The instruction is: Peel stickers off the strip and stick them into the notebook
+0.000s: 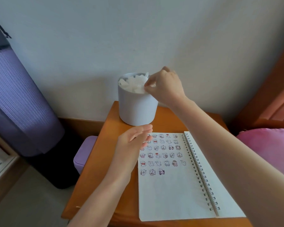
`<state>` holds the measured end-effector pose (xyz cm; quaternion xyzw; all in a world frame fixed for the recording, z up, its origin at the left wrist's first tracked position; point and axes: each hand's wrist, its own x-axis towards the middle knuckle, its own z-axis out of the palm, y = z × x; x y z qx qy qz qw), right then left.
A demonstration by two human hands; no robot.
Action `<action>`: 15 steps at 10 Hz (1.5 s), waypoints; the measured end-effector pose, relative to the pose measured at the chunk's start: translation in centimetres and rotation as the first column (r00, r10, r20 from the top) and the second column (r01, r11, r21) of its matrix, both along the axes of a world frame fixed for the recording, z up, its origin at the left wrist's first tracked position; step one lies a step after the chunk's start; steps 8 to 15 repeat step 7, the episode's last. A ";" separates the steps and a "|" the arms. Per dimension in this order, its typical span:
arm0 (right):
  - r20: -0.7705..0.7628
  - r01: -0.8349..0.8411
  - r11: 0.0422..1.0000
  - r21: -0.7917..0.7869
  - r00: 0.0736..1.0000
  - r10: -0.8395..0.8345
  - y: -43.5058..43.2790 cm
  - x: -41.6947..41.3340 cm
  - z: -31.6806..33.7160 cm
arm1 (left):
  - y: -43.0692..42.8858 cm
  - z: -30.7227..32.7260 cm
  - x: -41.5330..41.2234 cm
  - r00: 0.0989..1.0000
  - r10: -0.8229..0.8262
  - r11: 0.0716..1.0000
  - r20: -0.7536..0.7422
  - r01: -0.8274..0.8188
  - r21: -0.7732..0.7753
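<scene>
A white paper scrap (140,89) is pinched by the right hand (166,86) at the cup (136,110), eleven o'clock of the notebook (170,194); the left hand (129,145) is held open, fingers straight.

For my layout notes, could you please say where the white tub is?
In the head view, the white tub stands far left on the table, beyond the notebook, with the right hand at its rim.

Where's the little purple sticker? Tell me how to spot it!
Find the open spiral notebook on the orange wooden table. Go to the bottom row of stickers, which has only three. The purple sticker is the rightmost there, darker than its two pale neighbours.
</scene>
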<state>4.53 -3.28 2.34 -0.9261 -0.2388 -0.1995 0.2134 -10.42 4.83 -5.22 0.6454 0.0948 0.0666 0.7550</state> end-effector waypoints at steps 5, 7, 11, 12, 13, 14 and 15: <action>-0.106 0.071 0.992 -0.100 0.991 -0.082 -1.0 0.3 0.2 | 0.7 0.0 0.3 0.999 -0.001 0.999 0.037 0.000 0.044; -0.184 0.065 0.984 0.169 0.982 -0.033 -1.7 -0.4 2.0 | 1.1 0.4 0.3 0.998 0.028 0.999 0.053 -0.028 0.014; -0.184 0.065 0.984 0.169 0.982 -0.033 -1.7 -0.4 2.0 | 1.1 0.4 0.3 0.998 0.028 0.999 0.053 -0.028 0.014; -0.184 0.065 0.984 0.169 0.982 -0.033 -1.7 -0.4 2.0 | 1.1 0.4 0.3 0.998 0.028 0.999 0.053 -0.028 0.014; -0.184 0.065 0.984 0.169 0.982 -0.033 -1.7 -0.4 2.0 | 1.1 0.4 0.3 0.998 0.028 0.999 0.053 -0.028 0.014; -0.184 0.065 0.984 0.169 0.982 -0.033 -1.7 -0.4 2.0 | 1.1 0.4 0.3 0.998 0.028 0.999 0.053 -0.028 0.014; -0.184 0.065 0.984 0.169 0.982 -0.033 -1.7 -0.4 2.0 | 1.1 0.4 0.3 0.998 0.028 0.999 0.053 -0.028 0.014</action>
